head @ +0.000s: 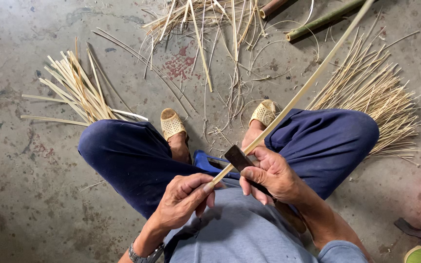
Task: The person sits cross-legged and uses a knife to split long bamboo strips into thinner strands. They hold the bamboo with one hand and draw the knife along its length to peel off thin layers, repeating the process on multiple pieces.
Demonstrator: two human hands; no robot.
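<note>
My left hand (185,197) pinches the near end of a long pale bamboo strip (302,91) that runs up and to the right, past my right knee. My right hand (268,173) grips a dark-bladed knife (237,157), its blade set against the strip just beyond my left fingers. Both hands sit close together above my lap, between my knees in dark blue trousers. The knife's handle is mostly hidden under my right palm.
A pile of flat bamboo slats (76,87) lies on the concrete floor at left. Thin splints (373,95) fan out at right, with loose shavings (210,29) ahead. Green bamboo poles (325,19) lie at the top. A blue stool (205,160) shows between my sandalled feet.
</note>
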